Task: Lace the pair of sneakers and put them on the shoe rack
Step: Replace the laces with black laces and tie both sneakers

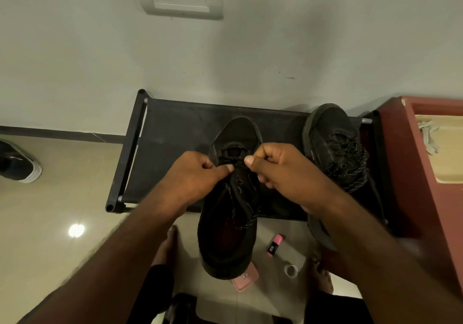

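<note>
Over the front edge of the shoe rack [175, 128], the head camera shows me the sneaker [230, 223] I am working on. Its toe lies on the dark fabric shelf near the middle, and its heel hangs out past the front edge toward me. My left hand [198, 176] and right hand [283, 166] meet above the eyelets nearest the toe. Each pinches the lace [231, 159] between thumb and forefinger, with the other fingers curled in. The lace crosses only near the toe and loose lengths trail down over the tongue, so I judge the lacing barely begun. At the right end of the shelf sits the second sneaker [333, 145], toe to the wall, its lace threaded.

I expect the sneaker to be light, with a soft upper that gives under pressure and a firmer sole. The lace is thin, limp and speckled, easy to lose from a pinch, so I would hold it close to its tip for threading. For carrying, I would take the shoe by the heel collar or across the sides of the sole.

On the floor below lie a pink highlighter [274, 245] and a roll of tape [291, 271].
</note>
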Motion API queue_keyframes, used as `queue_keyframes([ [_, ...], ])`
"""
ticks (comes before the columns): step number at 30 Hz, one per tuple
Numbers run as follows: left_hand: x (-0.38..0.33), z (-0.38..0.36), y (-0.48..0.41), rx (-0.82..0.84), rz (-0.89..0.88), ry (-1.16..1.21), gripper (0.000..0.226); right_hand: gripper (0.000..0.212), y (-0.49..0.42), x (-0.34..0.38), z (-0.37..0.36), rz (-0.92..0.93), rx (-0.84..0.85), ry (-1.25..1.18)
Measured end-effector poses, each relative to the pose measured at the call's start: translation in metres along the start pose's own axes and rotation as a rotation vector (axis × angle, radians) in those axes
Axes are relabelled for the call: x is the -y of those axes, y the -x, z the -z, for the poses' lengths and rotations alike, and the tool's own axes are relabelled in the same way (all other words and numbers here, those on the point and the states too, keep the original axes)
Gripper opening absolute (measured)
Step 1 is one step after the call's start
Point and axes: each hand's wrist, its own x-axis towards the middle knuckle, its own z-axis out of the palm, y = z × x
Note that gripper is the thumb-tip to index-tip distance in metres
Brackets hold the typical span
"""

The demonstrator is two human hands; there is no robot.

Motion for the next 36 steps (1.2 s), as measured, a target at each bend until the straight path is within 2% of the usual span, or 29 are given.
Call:
queue_keyframes([
  [4, 0.001, 0.003, 0.000, 0.100, 0.013, 0.010, 0.019, 0.025, -0.002, -0.006, 0.000, 0.006, -0.065, 0.273],
  [8, 0.003, 0.003, -0.002, 0.077, -0.007, -0.011, 0.017, 0.019, -0.005, -0.012, 0.003, -0.051, -0.054, 0.336],
  [11, 0.004, 0.007, -0.003, 0.056, 0.010, 0.053, 0.011, 0.009, -0.004, -0.016, -0.001, -0.070, -0.015, 0.341],
  [17, 0.002, 0.003, -0.003, 0.104, 0.048, 0.155, 0.009, 0.014, -0.005, -0.013, -0.004, -0.082, -0.089, 0.228],
  [25, 0.000, -0.003, -0.002, 0.013, -0.103, -0.183, 0.029, 0.015, -0.006, -0.013, -0.012, -0.192, -0.104, 0.178],
  [30, -0.002, 0.004, 0.000, 0.026, -0.092, -0.072, 0.025, 0.016, -0.008, -0.008, -0.013, -0.222, -0.127, 0.142],
  [36, 0.002, 0.015, 0.000, 0.123, -0.023, 0.017, 0.019, 0.015, -0.005, -0.007, -0.012, -0.126, -0.085, 0.136],
])
